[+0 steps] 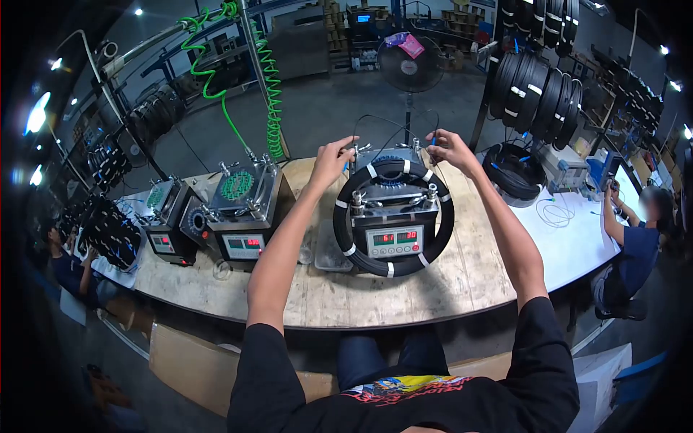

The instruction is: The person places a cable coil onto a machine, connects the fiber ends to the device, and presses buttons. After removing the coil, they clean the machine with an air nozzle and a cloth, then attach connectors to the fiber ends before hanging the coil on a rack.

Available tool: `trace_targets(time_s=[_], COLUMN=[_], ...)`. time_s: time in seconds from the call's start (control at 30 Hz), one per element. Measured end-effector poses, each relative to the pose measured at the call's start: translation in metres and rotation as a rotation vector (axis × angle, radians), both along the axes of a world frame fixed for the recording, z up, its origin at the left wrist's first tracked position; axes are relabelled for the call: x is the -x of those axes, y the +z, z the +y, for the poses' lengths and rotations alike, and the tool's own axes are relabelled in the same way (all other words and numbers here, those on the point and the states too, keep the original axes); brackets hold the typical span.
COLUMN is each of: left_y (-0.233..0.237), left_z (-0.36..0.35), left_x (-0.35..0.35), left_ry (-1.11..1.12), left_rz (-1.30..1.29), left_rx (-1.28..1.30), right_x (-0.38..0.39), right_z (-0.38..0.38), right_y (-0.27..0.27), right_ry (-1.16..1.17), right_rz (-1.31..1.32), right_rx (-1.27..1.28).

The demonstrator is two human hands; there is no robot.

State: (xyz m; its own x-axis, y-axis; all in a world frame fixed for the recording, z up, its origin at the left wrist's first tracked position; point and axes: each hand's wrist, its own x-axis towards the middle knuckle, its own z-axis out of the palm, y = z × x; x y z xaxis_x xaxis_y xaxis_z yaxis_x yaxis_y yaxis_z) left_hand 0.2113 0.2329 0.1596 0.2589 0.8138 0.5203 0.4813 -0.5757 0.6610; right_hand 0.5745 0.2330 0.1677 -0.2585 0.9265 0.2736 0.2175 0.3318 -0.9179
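Note:
A black cable coil [341,229], bound with white ties, hangs around the front of a metal machine [395,242] with a lit red display. At the machine's upper left, my left hand [333,163] has its fingers pinched by a small blue-tipped piece; what they grip is too small to tell. My right hand [451,153] is at the upper right, its fingers closed on a thin black cable end [434,138]. Thin loops of cable rise between both hands behind the machine.
Two similar machines [244,245] [164,242] stand to the left, under a green coiled hose [271,101]. Another cable coil [514,173] lies at the right, near a white sheet [559,245]. A co-worker [639,245] sits far right, another person [68,260] far left. A fan [409,66] stands behind.

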Motion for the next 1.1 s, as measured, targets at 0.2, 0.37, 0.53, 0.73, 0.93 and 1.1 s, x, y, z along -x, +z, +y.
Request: trace_targets(time_s=[0.2, 0.37, 0.53, 0.73, 0.93, 1.1], left_y=[0.005, -0.019, -0.028, -0.037, -0.028, -0.026], left_z=[0.014, 0.041, 0.047, 0.048, 0.038, 0.037], left_x=[-0.034, -0.041, -0.051, -0.054, -0.056, -0.055], left_ry=[-0.136, -0.35, -0.366, -0.37, -0.322, -0.309], left_rz=[-0.253, -0.411, -0.496, -0.538, -0.475, -0.428], left_rx=[0.296, 0.358, 0.332, 0.313, 0.354, 0.372], right_x=[0.025, 0.031, 0.041, 0.046, 0.049, 0.053], right_z=[0.036, 0.054, 0.055, 0.052, 0.053, 0.054], right_y=[-0.011, -0.012, -0.013, -0.012, -0.008, 0.004], right_ry=[0.233, 0.282, 0.255, 0.248, 0.261, 0.278], right_rz=[0.163, 0.027, -0.094, -0.144, -0.294, -0.475], right_rx=[0.059, 0.04, -0.022, -0.068, -0.167, -0.228])
